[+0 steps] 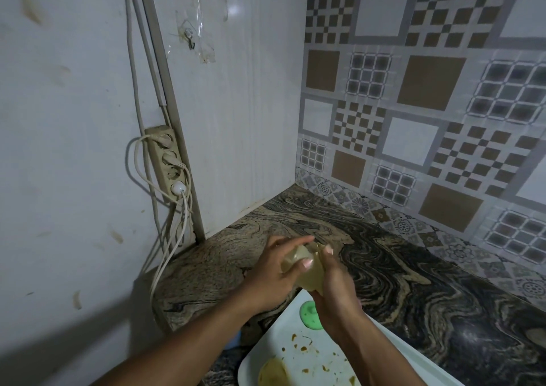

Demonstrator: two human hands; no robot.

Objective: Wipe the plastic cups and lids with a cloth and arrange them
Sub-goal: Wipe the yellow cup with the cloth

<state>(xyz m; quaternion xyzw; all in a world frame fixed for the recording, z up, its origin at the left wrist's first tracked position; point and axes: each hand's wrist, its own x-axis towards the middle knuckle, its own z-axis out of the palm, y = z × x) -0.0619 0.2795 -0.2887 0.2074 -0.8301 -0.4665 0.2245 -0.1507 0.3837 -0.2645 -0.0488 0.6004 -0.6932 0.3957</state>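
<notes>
Head view: cloth (pixel 307 278) gripped between left hand (pixel 273 272) and right hand (pixel 335 285).

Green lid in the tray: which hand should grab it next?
Right, likely: the right hand, holding the cloth, hovers just above the green lid; the left hand, farther off, grips the plastic piece.

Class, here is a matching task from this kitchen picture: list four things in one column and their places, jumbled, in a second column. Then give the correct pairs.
Things
1 cloth
2 green lid
3 power strip
4 hook

Places
A on the white tray
B high on the white wall panel
C gripped by the left hand and the right hand
D left of that panel, cables hanging from it

Pairs: 1-C, 2-A, 3-D, 4-B
</notes>
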